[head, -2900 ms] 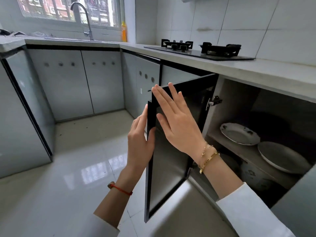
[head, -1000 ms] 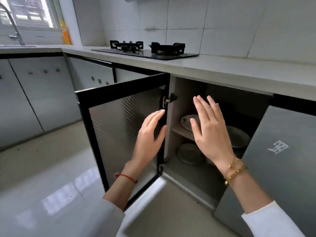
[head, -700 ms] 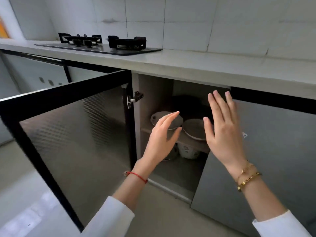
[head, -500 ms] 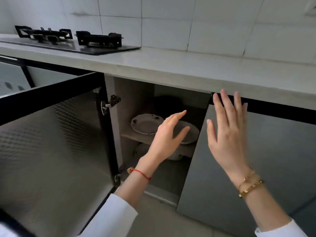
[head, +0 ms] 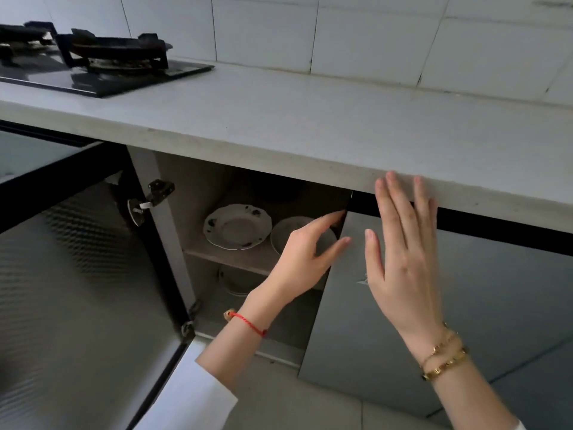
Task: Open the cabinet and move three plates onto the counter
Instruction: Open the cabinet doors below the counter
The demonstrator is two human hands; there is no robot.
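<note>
The fingers [head: 400, 193] of the right hand [head: 403, 262] are straight and slightly spread, held up in front of the closed grey door [head: 465, 305] with the tips overlapping the front edge of the pale stone surface [head: 310, 125]; whether they touch it I cannot tell. The left hand [head: 300, 259] reaches into the open cabinet [head: 192, 193], fingers extended and a little apart, tips at the closed door's black edge, holding nothing. No writing can be read; a small pale mark on the closed door is too unclear to make out. On the wooden shelf [head: 235, 259] lie two round white plates: a scalloped plate [head: 237, 226] with dark floral specks on its rim, and just beside it a plainer plate [head: 286, 234] partly hidden by the left hand. Below the shelf more white crockery [head: 235, 282] sits in shadow. The open door [head: 77, 290] has a black frame and a dimpled, glossy panel. A black gas hob [head: 102, 66] rests on the surface at the left, before white wall tiles [head: 372, 35].
</note>
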